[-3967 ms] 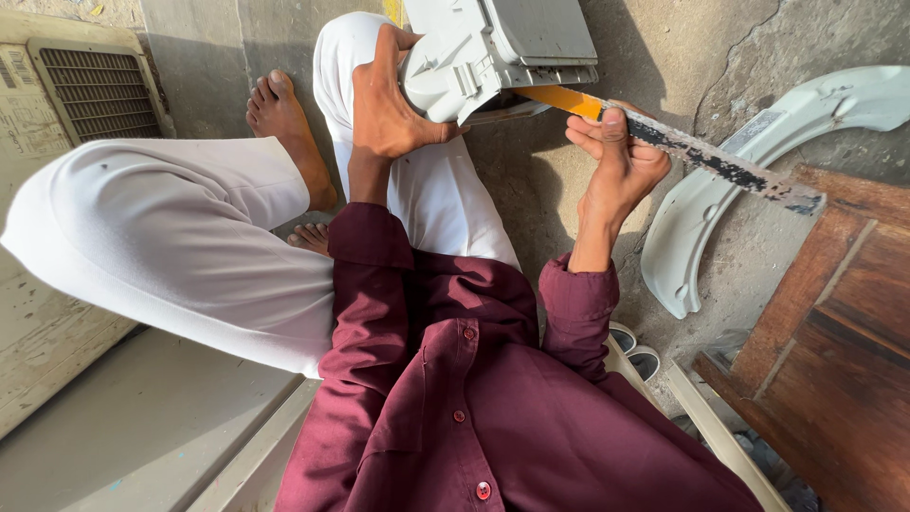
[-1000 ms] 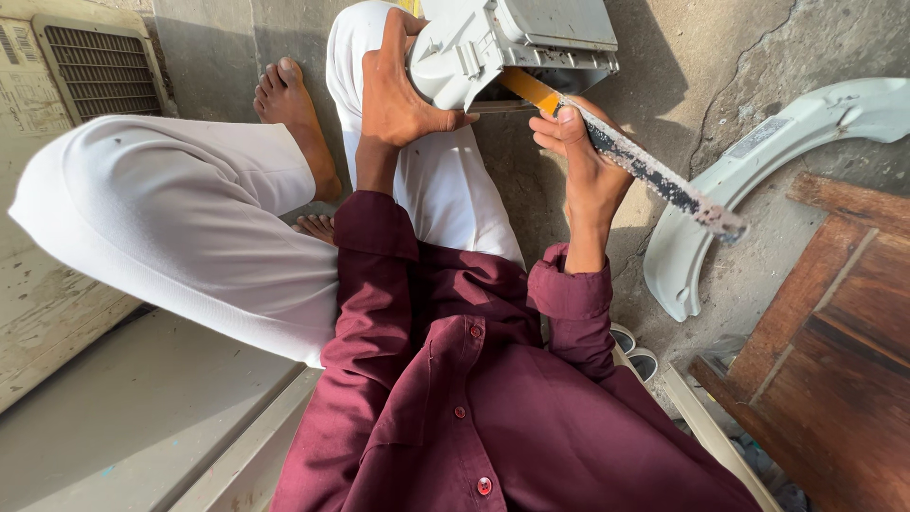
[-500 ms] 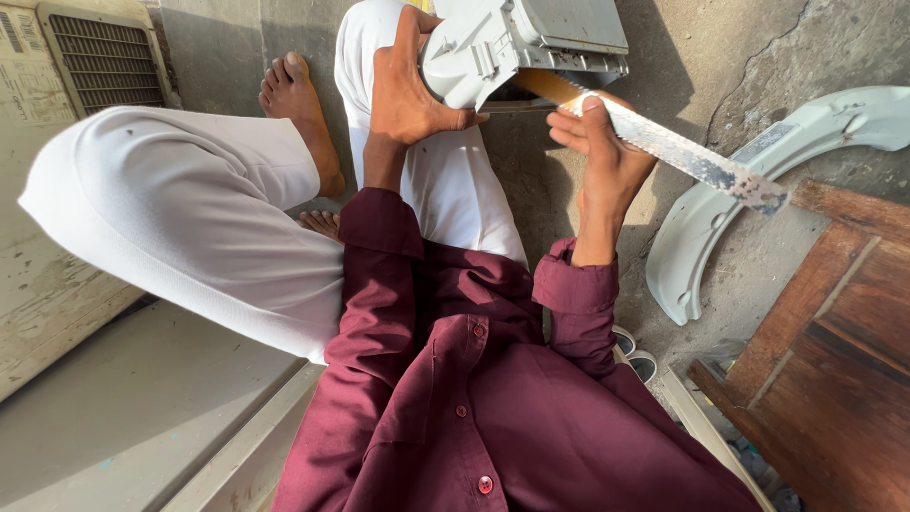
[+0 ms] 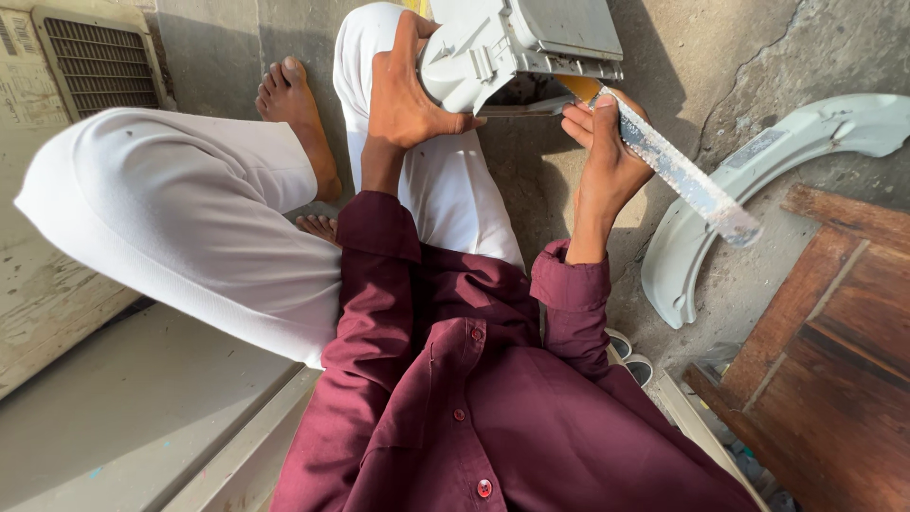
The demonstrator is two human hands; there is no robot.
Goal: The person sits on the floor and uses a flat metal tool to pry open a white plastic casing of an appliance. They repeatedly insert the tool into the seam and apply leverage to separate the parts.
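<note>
A grey plastic housing (image 4: 517, 52) rests over the person's knee, up near the concrete floor (image 4: 701, 57). The left hand (image 4: 408, 95) wraps its side; the right hand (image 4: 602, 156) grips a flat speckled strip (image 4: 678, 171) jutting rightward.

Both arms are reaching forward and up, maroon sleeves pushed back to the wrists. The left hand (image 4: 403, 95) is curling closed, palm pressing in, thumb stretching out to the right and fingers wrapping away over the top. The right hand (image 4: 607, 156) is standing upright on a straight wrist, fingers bending inward at the tips and pinching tight, the thumb hidden behind them.
</note>
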